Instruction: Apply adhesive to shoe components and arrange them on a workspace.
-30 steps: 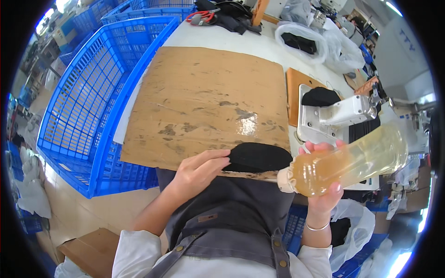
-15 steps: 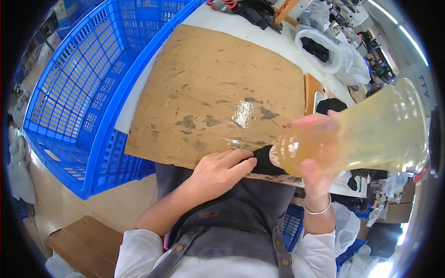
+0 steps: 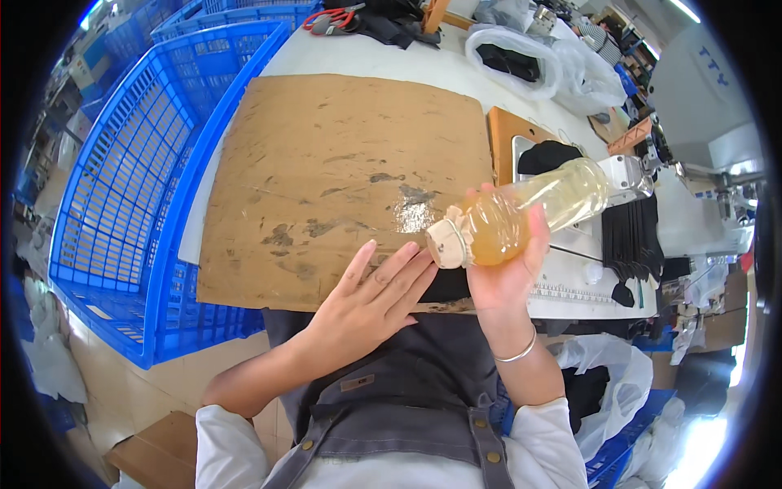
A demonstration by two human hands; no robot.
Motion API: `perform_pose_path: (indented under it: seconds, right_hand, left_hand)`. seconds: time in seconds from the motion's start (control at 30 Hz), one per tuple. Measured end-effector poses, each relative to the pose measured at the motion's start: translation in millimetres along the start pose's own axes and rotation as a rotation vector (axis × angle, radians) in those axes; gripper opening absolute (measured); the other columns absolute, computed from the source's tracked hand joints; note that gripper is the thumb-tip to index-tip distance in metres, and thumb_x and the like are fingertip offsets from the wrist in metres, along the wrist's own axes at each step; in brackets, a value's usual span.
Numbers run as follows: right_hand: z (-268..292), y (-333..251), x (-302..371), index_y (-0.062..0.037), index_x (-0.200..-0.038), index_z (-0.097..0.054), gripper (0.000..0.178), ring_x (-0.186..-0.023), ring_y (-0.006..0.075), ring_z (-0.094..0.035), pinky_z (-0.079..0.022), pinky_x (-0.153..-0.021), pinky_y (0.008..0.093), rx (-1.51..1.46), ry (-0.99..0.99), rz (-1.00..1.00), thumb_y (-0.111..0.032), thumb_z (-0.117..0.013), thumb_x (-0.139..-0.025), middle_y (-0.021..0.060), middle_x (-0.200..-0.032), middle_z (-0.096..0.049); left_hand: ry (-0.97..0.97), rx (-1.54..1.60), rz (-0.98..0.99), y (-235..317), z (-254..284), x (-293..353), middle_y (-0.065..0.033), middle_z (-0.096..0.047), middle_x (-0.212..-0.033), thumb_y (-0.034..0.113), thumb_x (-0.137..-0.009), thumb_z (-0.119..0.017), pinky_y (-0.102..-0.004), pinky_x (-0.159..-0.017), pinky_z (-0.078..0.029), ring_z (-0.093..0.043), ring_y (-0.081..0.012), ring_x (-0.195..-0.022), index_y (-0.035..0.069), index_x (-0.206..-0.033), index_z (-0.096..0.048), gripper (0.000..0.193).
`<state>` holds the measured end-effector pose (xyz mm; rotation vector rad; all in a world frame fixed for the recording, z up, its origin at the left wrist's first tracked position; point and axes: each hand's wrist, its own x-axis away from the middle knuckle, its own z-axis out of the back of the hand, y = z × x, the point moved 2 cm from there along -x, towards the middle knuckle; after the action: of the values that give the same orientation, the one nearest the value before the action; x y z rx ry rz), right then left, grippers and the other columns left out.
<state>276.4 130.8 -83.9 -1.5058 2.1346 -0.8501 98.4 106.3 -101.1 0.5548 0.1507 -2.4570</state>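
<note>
My right hand (image 3: 507,273) grips a clear plastic bottle (image 3: 521,213) of yellowish liquid, tilted with its clogged neck pointing left and down over the near edge of a stained brown cardboard sheet (image 3: 342,171). My left hand (image 3: 366,306) lies flat with fingers spread on a black fabric piece (image 3: 448,285) at the cardboard's near edge, just below the bottle's mouth. Most of the black piece is hidden under both hands.
A large blue plastic crate (image 3: 122,187) stands left of the white table (image 3: 391,61). A sewing machine (image 3: 627,175) and stacked black pieces (image 3: 631,236) sit at right. Plastic bags with black fabric (image 3: 521,61) and red scissors (image 3: 330,18) lie at the back.
The bottle has swung back down from close to the camera to a position over the cardboard's near edge. My left hand has flattened out on the black piece.
</note>
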Motion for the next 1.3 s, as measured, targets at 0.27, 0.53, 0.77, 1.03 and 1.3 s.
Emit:
perform_pose_path:
  seconds: [0.27, 0.53, 0.77, 1.03, 1.3]
  right_hand:
    - [6, 0, -14, -0.0008, -0.116, -0.050, 0.053, -0.109, 0.0286, -0.054, -0.044, -0.094, 0.0431, -0.080, 0.000, -0.072, -0.045, -0.056, -0.087, 0.0128, -0.113, -0.057]
    - [10, 2, -16, -0.0005, -0.109, -0.052, 0.049, -0.106, 0.0283, -0.055, -0.044, -0.093, 0.0429, -0.186, 0.013, -0.115, -0.044, -0.056, -0.086, 0.0124, -0.106, -0.059]
    - [15, 2, -21, -0.0029, -0.109, -0.053, 0.044, -0.102, 0.0288, -0.057, -0.045, -0.092, 0.0431, -0.274, -0.024, -0.149, -0.042, -0.055, -0.088, 0.0127, -0.105, -0.061]
    - [13, -2, -37, -0.0051, -0.108, -0.055, 0.038, -0.102, 0.0285, -0.058, -0.044, -0.093, 0.0427, -0.309, -0.033, -0.192, -0.038, -0.056, -0.088, 0.0103, -0.106, -0.062]
    - [28, -53, -4, -0.0024, -0.114, -0.054, 0.046, -0.109, 0.0322, -0.053, -0.041, -0.097, 0.0454, -0.309, 0.032, -0.167, -0.039, -0.057, -0.087, 0.0152, -0.112, -0.059]
  left_hand:
    - [0.256, 0.553, -0.315, 23, 32, 5, -0.0134, -0.064, -0.100, 0.019, -0.077, -0.065, -0.0394, -0.089, -0.048, -0.062, -0.0299, -0.098, -0.003, -0.096, -0.065, 0.029]
    - [0.085, 0.436, -0.618, 44, 6, 16, -0.0144, -0.064, -0.087, 0.017, -0.078, -0.064, -0.0380, -0.087, -0.050, -0.063, -0.0272, -0.091, -0.001, -0.089, -0.063, 0.021]
    - [0.026, 0.052, -0.017, 7, 2, -23, -0.0179, -0.058, -0.118, 0.017, -0.076, -0.068, -0.0410, -0.095, -0.043, -0.057, -0.0320, -0.109, -0.005, -0.115, -0.056, 0.047]
    - [0.017, 0.760, 0.188, -28, -2, -29, -0.0091, -0.061, -0.117, 0.008, -0.070, -0.075, -0.0299, -0.079, -0.050, -0.062, -0.0230, -0.096, 0.007, -0.112, -0.063, 0.044]
    - [-0.070, 0.669, 0.211, -24, 7, -36, -0.0097, -0.060, -0.119, 0.014, -0.068, -0.075, -0.0354, -0.091, -0.044, -0.057, -0.0279, -0.106, 0.007, -0.115, -0.059, 0.050]
